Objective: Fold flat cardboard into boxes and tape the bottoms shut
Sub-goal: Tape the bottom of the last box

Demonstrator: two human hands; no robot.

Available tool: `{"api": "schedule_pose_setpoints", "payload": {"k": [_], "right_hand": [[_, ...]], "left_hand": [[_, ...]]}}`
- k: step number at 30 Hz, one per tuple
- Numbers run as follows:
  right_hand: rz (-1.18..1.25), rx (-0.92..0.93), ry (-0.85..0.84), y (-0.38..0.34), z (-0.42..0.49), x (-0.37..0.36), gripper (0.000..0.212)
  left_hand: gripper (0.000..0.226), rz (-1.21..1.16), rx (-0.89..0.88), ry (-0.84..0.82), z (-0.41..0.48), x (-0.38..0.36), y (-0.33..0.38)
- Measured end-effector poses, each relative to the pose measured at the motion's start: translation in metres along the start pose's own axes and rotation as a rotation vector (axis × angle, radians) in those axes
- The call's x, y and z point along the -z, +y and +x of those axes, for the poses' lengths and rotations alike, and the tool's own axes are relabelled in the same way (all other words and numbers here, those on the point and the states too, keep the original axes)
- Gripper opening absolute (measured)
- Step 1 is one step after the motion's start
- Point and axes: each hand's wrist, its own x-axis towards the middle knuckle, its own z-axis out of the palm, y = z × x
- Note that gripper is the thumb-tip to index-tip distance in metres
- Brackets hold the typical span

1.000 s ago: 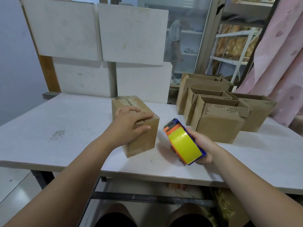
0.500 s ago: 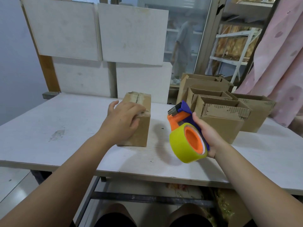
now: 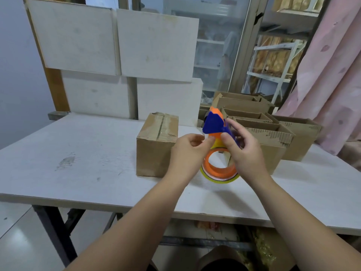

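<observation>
Left hand (image 3: 187,151): off the box (image 3: 156,145) since earlier, now pinching at the tape dispenser (image 3: 214,125), fingers curled. Right hand (image 3: 242,151): gripping the tape dispenser above the table (image 3: 78,153). Box: sitting on the table, just beside the left hand.

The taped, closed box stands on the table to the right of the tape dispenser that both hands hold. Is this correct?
Not quite: the head view shows the closed box left of the tape dispenser, not right. It does stand on the table, and the left hand and right hand both hold the dispenser.
</observation>
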Motion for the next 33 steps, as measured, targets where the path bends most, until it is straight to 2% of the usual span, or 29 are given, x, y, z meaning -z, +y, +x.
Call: {"api": "schedule_pose_setpoints", "payload": {"k": [2,3,5,8,10,14,19,25,28,30,33], "right_hand": [[-0.144,0.075,0.034,-0.002,-0.004,0.0,0.072],[-0.174,0.107,0.048,-0.003,-0.005,0.0,0.073],[-0.19,0.17,0.054,-0.005,-0.007,0.001,0.066],[-0.198,0.236,0.021,-0.007,-0.007,0.005,0.059],[-0.228,0.273,-0.014,-0.008,-0.007,0.007,0.06],[-0.284,0.353,-0.032,-0.012,-0.006,0.011,0.058],[-0.305,0.446,0.038,-0.009,-0.006,0.018,0.06],[-0.391,0.509,0.05,-0.002,-0.005,0.021,0.068],[-0.465,0.505,0.003,0.009,-0.008,0.021,0.07],[-0.456,0.51,-0.034,0.016,-0.013,0.02,0.069],[-0.376,0.504,-0.028,0.029,-0.016,0.017,0.067]], "left_hand": [[0.014,-0.102,0.028,0.055,0.0,-0.005,0.003],[0.01,-0.17,0.047,0.097,0.0,-0.006,0.004],[0.014,-0.326,0.105,0.153,0.001,-0.004,0.006],[0.016,-0.546,0.192,0.131,0.001,0.003,0.01],[0.015,-0.578,0.203,0.115,0.001,0.007,0.011],[0.016,-0.538,0.208,0.131,0.003,0.012,0.011],[0.016,-0.201,0.016,0.157,0.005,0.014,0.006],[0.013,-0.406,0.084,0.101,0.011,0.019,0.016],[0.013,-0.235,0.018,0.1,0.012,0.021,0.02],[0.015,-0.069,-0.072,0.101,0.01,0.021,0.024],[0.022,0.01,-0.152,0.093,0.01,0.02,0.027]]}}
